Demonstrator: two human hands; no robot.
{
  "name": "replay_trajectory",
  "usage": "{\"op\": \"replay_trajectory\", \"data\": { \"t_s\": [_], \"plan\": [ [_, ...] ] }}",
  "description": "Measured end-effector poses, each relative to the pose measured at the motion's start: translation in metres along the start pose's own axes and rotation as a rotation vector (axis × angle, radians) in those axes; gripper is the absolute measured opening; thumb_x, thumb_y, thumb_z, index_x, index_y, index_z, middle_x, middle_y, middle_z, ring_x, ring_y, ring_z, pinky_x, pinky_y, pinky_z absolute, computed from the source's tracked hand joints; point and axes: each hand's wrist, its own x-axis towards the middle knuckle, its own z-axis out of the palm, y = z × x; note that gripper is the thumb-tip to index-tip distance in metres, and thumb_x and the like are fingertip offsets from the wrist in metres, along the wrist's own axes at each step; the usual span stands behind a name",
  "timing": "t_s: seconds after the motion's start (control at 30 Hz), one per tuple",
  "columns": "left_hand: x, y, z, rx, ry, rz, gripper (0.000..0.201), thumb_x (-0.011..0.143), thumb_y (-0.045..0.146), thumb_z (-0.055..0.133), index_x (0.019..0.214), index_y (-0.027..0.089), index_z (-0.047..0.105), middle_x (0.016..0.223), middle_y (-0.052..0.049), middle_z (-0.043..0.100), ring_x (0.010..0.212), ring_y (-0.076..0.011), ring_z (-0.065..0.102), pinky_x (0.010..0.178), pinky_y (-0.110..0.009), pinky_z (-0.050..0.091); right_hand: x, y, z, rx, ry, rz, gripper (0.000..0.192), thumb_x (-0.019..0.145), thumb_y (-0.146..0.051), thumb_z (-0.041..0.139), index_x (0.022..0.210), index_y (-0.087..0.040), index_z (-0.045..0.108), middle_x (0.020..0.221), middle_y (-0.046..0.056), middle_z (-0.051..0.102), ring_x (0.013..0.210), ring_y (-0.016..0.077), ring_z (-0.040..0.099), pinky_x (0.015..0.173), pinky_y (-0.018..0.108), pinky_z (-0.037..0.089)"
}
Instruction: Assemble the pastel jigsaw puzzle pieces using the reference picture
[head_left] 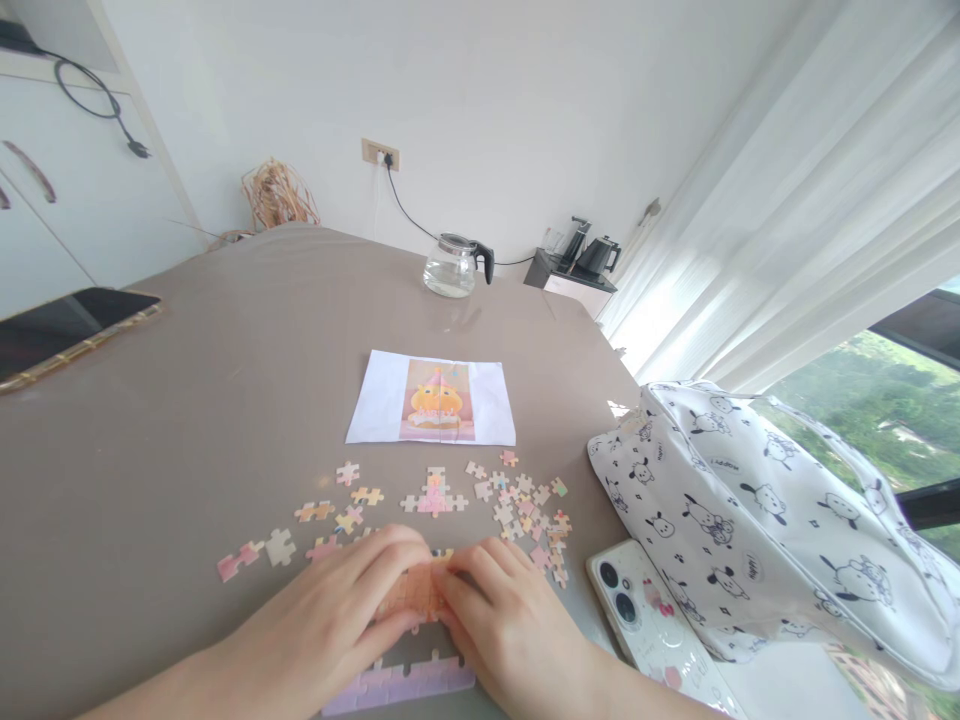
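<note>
My left hand (367,590) and my right hand (499,610) meet over a joined orange section of jigsaw puzzle (424,592). Their fingers are closed on its two sides, and they hide part of it. Below it lies a joined pink and lilac strip of puzzle pieces (405,685), partly covered by my left hand. Just beyond my fingers is a small joined pink section (435,495). Loose puzzle pieces are scattered to the left (281,547) and in a cluster to the right (525,505). Farther back, a paper with a printed cake picture (441,402) lies flat.
To the right are a phone in a clear case (652,620) and a white bag with dog drawings (720,510). A glass pot (451,268) with clear liquid stands at the far edge of the table (225,370). A dark-screened device (67,330) lies at the left.
</note>
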Motion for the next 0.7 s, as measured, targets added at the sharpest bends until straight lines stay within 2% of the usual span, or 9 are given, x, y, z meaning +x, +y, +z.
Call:
{"op": "replay_trajectory", "data": {
  "t_s": [0.1,0.27,0.37,0.5,0.7],
  "plan": [
    [-0.001,-0.001,0.0,0.003,0.008,0.003,0.027,0.095,0.015,0.045,0.12,0.026,0.046,0.114,-0.002,0.06,0.104,-0.0159,0.064,0.082,-0.024,0.049,0.001,0.002,-0.007,0.031,0.037,0.01,0.014,0.093,-0.011,0.053,0.096,-0.016,0.065,0.087,0.006,0.065,0.074,0.0188,0.055,0.067,0.03,0.048],
    [-0.003,-0.002,0.001,0.063,0.023,-0.013,0.028,0.094,0.02,0.05,0.121,0.028,0.048,0.116,-0.002,0.06,0.105,-0.0172,0.065,0.087,-0.027,0.05,0.005,0.016,-0.039,0.021,0.099,0.101,0.02,0.093,-0.007,0.05,0.101,-0.016,0.066,0.092,0.007,0.066,0.078,0.0198,0.058,0.068,0.032,0.049],
    [-0.003,-0.003,0.0,0.086,0.058,0.02,0.026,0.095,0.021,0.05,0.121,0.027,0.05,0.116,-0.003,0.062,0.103,-0.0171,0.065,0.086,-0.025,0.051,0.003,0.026,-0.052,-0.006,-0.01,0.165,0.017,0.089,-0.006,0.057,0.095,-0.018,0.068,0.089,0.005,0.066,0.078,0.0201,0.059,0.067,0.033,0.049],
    [-0.003,-0.004,0.0,0.085,0.077,0.023,0.024,0.095,0.025,0.051,0.119,0.026,0.052,0.114,-0.003,0.063,0.102,-0.0169,0.066,0.085,-0.023,0.051,-0.003,0.034,-0.051,-0.01,-0.086,0.202,0.015,0.083,-0.006,0.067,0.091,-0.019,0.07,0.088,0.004,0.066,0.08,0.0213,0.061,0.07,0.035,0.051],
    [-0.005,-0.006,0.001,0.096,0.052,0.001,0.024,0.096,0.026,0.052,0.12,0.027,0.051,0.117,-0.003,0.062,0.104,-0.0165,0.065,0.086,-0.023,0.05,-0.005,0.036,-0.046,0.023,-0.108,0.23,0.012,0.085,-0.008,0.069,0.092,-0.018,0.071,0.088,0.004,0.066,0.082,0.0211,0.061,0.073,0.036,0.051]
  ]
}}
